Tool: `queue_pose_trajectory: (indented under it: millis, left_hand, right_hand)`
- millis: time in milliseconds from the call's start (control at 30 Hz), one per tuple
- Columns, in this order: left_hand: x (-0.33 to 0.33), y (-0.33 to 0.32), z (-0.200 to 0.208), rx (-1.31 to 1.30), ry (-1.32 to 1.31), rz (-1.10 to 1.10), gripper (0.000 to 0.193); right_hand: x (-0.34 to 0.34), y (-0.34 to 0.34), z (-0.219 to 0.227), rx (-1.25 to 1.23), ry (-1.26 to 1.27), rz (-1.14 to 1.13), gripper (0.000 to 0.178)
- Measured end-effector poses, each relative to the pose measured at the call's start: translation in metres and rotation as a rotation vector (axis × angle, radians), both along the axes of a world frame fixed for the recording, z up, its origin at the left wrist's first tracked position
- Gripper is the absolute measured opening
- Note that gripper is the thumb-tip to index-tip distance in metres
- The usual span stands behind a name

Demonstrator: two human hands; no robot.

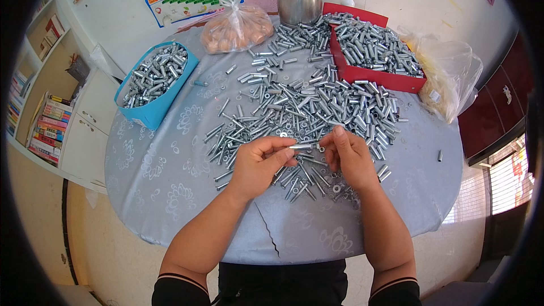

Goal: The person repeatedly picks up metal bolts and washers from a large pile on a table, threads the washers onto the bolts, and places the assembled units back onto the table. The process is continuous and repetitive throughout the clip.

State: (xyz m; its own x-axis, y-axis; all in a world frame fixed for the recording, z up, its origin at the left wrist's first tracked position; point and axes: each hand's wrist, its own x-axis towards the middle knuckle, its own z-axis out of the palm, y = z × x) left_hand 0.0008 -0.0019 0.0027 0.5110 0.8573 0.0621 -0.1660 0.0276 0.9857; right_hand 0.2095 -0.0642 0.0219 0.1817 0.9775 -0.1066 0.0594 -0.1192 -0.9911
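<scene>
In front of me, my left hand [262, 163] pinches a silvery expansion bolt [301, 146] between thumb and fingers, its length pointing right. Facing it is my right hand [350, 157], fingers curled by the bolt's far end; a small ring-shaped piece shows at these fingertips, and whether they grip it or the bolt is unclear. Beneath and beyond both hands spreads a heap of loose metal sleeves [317, 102], with thin bolts [303, 184] on the near side. Washers [337, 188] lie among them, partly covered by my right hand.
A blue box [153, 114] of metal sleeves stands at left, a red box [381, 80] of them at back right. Behind are a tied bag [238, 29] of round brown things, a steel pot [300, 0] and a clear plastic bag [450, 73]. A grey cloth covers the round table [170, 204].
</scene>
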Motion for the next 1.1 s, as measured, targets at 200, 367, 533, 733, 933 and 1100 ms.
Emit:
queue_pose_trajectory:
  millis: [200,367,533,733,933,1100]
  left_hand:
    - [0.001,0.002,-0.004,0.005,-0.038,0.011,0.021]
    - [0.000,0.000,0.001,0.012,0.008,-0.008,0.021]
    - [0.000,0.000,0.000,-0.016,-0.013,-0.006,0.021]
    - [0.000,0.000,0.001,-0.004,-0.006,-0.009,0.021]
    - [0.000,0.001,-0.001,-0.001,-0.024,-0.004,0.021]
    - [0.000,0.000,0.001,-0.001,-0.009,0.006,0.021]
  right_hand:
    - [-0.011,0.002,-0.010,0.239,-0.036,0.011,0.025]
    - [0.008,0.001,-0.011,0.009,0.027,0.122,0.015]
    - [-0.011,0.001,-0.001,0.169,0.094,-0.001,0.021]
    - [0.010,-0.001,-0.007,-0.035,-0.012,0.080,0.017]
    - [-0.013,0.001,-0.002,0.173,-0.001,0.006,0.024]
    - [0.001,-0.001,-0.002,0.029,-0.013,0.066,0.019]
